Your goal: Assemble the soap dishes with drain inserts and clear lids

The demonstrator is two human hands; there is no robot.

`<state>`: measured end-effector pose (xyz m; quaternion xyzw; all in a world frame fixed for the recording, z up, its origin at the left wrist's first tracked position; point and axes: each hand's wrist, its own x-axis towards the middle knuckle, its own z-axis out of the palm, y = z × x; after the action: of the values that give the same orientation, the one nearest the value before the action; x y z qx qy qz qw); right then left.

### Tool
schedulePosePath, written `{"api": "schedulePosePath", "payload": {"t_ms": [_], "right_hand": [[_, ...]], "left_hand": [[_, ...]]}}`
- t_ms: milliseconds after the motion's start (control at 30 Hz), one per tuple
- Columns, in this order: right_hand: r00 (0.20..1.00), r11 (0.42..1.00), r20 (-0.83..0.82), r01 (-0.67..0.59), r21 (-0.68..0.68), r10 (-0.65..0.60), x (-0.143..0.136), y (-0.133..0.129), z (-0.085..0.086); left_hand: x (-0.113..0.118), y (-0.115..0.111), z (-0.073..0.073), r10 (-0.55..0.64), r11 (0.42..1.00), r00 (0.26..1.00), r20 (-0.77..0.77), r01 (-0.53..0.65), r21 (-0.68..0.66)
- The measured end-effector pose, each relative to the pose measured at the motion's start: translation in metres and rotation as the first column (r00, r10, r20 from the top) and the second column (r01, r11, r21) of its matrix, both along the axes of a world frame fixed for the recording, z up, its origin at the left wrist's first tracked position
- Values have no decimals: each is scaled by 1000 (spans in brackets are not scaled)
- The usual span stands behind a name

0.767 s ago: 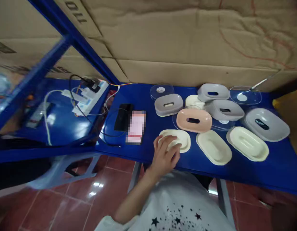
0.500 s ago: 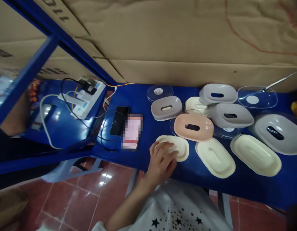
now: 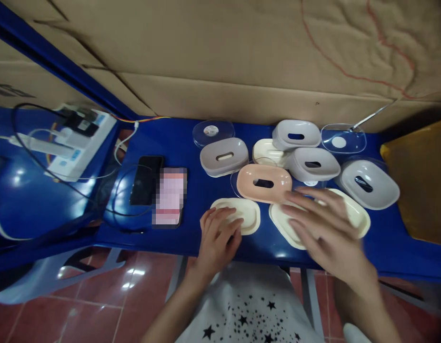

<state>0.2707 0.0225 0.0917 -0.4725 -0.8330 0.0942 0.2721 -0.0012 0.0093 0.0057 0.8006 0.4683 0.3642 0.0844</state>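
Observation:
My left hand [image 3: 218,238] rests with spread fingers on a cream oval tray [image 3: 249,215] near the front edge of the blue table. Blurred by motion, my right hand [image 3: 327,233] hovers with its fingers apart over a second cream tray [image 3: 279,221], partly covering it and a third cream tray [image 3: 361,216] to the right. Just behind the trays lies a peach oval piece with a slot [image 3: 248,181], on a clear lid. Several grey slotted pieces stand around it, one at the left [image 3: 215,155] and one at the far right [image 3: 379,186].
Two phones, a black one [image 3: 144,183] and one with a lit screen [image 3: 170,197], lie left of the trays. Farther left is a white power strip [image 3: 75,152] with cables. Clear lids [image 3: 344,138] lie at the back, and a brown box [image 3: 420,176] stands at right.
My right hand has come into view over the cream trays. The view has shifted right, bringing in the brown box. My left hand stays on its tray.

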Motion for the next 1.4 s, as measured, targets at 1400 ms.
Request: {"api": "schedulePosePath", "payload": {"t_ms": [1400], "right_hand": [[984, 988, 83, -155, -8, 155, -67, -79, -73]], "left_hand": [[-66, -44, -32, -200, 979, 980, -23, 199, -40]]}}
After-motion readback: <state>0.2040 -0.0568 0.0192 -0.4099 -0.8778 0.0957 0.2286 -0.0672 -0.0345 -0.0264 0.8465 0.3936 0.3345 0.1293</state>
